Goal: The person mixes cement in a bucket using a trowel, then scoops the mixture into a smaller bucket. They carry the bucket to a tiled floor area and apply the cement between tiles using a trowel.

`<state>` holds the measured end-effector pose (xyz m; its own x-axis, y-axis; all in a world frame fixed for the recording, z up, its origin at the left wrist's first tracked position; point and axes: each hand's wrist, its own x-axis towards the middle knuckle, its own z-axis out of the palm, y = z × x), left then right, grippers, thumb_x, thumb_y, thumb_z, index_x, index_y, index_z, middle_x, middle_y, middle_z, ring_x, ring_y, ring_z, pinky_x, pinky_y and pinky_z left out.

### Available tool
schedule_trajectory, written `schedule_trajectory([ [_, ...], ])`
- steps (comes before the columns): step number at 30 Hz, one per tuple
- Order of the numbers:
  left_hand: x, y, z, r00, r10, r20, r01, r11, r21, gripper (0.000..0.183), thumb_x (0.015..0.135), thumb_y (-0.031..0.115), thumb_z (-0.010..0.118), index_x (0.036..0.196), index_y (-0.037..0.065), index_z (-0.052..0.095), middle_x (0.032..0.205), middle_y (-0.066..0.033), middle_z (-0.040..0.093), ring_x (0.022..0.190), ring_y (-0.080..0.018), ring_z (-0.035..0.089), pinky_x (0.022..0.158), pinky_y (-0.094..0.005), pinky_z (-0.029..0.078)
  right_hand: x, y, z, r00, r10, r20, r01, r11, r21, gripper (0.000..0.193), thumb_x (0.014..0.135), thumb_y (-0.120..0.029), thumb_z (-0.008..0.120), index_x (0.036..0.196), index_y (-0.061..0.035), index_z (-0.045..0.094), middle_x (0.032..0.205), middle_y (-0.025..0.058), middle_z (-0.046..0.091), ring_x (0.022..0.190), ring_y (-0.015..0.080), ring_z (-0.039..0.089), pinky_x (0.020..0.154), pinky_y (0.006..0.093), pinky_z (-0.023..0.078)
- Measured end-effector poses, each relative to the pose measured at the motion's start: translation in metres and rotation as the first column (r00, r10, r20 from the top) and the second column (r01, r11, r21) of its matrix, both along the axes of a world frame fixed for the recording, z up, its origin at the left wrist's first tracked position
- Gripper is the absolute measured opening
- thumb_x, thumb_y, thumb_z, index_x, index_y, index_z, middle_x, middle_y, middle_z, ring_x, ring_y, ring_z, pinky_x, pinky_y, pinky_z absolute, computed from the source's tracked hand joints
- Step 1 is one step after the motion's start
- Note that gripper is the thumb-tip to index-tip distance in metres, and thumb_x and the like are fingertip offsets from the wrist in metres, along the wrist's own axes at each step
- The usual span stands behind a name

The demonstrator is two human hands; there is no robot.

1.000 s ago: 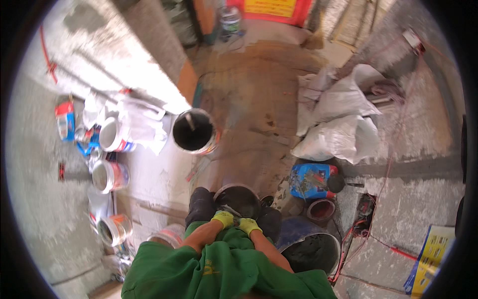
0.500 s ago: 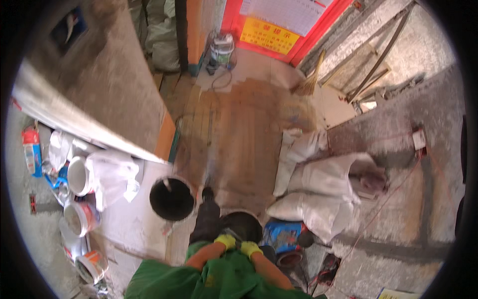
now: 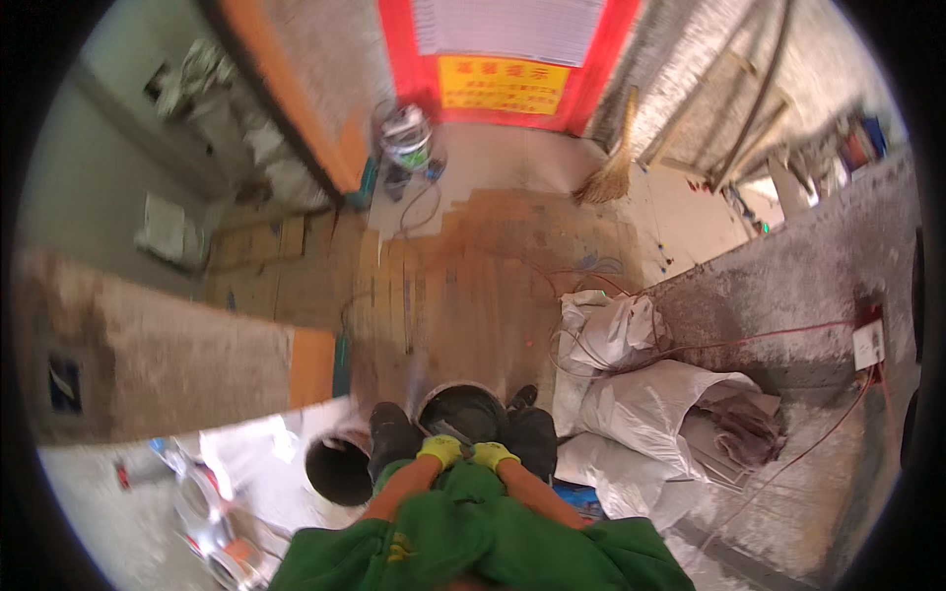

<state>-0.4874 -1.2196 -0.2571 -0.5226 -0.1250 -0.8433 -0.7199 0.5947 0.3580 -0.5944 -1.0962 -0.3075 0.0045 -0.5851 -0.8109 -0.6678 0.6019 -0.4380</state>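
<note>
Both my hands wear yellow gloves and are close together at the near rim of a dark bucket (image 3: 461, 387), which stands between my legs. My left hand (image 3: 440, 450) is closed at the bucket's near left side. Just beside it, my right hand (image 3: 491, 454) is closed too. What they grip is too small and blurred to make out; a greyish edge shows by the left glove. The bucket's inside looks dark, and its contents are unclear. A second black bucket (image 3: 338, 434) stands left of my left boot (image 3: 389, 419).
White woven sacks (image 3: 631, 399) lie at the right, one with its mouth open. A red cable (image 3: 759, 340) runs to a socket box (image 3: 868, 345). A broom (image 3: 613, 172) leans by the red door, with a white pail (image 3: 406, 136) left of it. Several tubs (image 3: 197, 497) stand lower left.
My view has swung round, bringing the doorway at left and both my legs into sight. My gloved hands stay close together at the bucket's near rim.
</note>
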Motion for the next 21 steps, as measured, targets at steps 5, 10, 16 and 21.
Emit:
schedule_trajectory([
  [5, -0.066, -0.052, 0.014, 0.993, -0.085, 0.084, 0.091, 0.994, -0.063, 0.033, 0.084, 0.028, 0.052, 0.103, 0.007, 0.069, 0.110, -0.0175, 0.064, 0.099, -0.0336, 0.063, 0.082, -0.0440, 0.049, -0.068, -0.069, 0.035, 0.998, 0.059, 0.036, -0.059, 0.998, -0.014, 0.042, 0.083, -0.035, 0.055, 0.104, -0.0020, 0.068, 0.106, 0.0223, 0.064, 0.098, 0.0340, 0.064, 0.086, 0.0435, 0.049],
  [10, -0.129, -0.174, -0.023, 0.965, -0.260, -0.033, 0.261, 0.963, 0.061, 0.039, 0.086, 0.034, 0.050, 0.112, 0.010, 0.066, 0.116, -0.0154, 0.063, 0.107, -0.0328, 0.060, 0.090, -0.0443, 0.046, -0.135, -0.180, 0.041, 1.000, 0.025, 0.007, -0.025, 0.999, 0.024, 0.045, 0.081, -0.037, 0.054, 0.108, -0.0028, 0.066, 0.107, 0.0216, 0.064, 0.100, 0.0334, 0.063, 0.086, 0.0423, 0.049],
  [16, -0.179, -0.273, -0.041, 0.984, -0.134, -0.114, 0.148, 0.981, 0.127, 0.042, 0.086, 0.042, 0.052, 0.106, 0.009, 0.068, 0.116, -0.0174, 0.061, 0.108, -0.0364, 0.058, 0.090, -0.0462, 0.046, -0.174, -0.284, 0.057, 0.984, -0.008, -0.176, 0.032, 0.991, 0.133, 0.036, 0.084, -0.029, 0.052, 0.106, -0.0062, 0.069, 0.108, 0.0175, 0.066, 0.100, 0.0301, 0.064, 0.084, 0.0432, 0.050],
  [21, -0.257, -0.324, -0.036, 0.961, -0.223, -0.162, 0.233, 0.971, 0.045, 0.035, 0.082, 0.032, 0.055, 0.102, 0.006, 0.068, 0.111, -0.0200, 0.063, 0.105, -0.0358, 0.060, 0.087, -0.0459, 0.047, -0.258, -0.322, 0.067, 0.991, -0.103, -0.082, 0.110, 0.990, 0.092, 0.039, 0.086, -0.035, 0.051, 0.105, -0.0063, 0.069, 0.104, 0.0190, 0.066, 0.099, 0.0302, 0.064, 0.084, 0.0412, 0.049],
])
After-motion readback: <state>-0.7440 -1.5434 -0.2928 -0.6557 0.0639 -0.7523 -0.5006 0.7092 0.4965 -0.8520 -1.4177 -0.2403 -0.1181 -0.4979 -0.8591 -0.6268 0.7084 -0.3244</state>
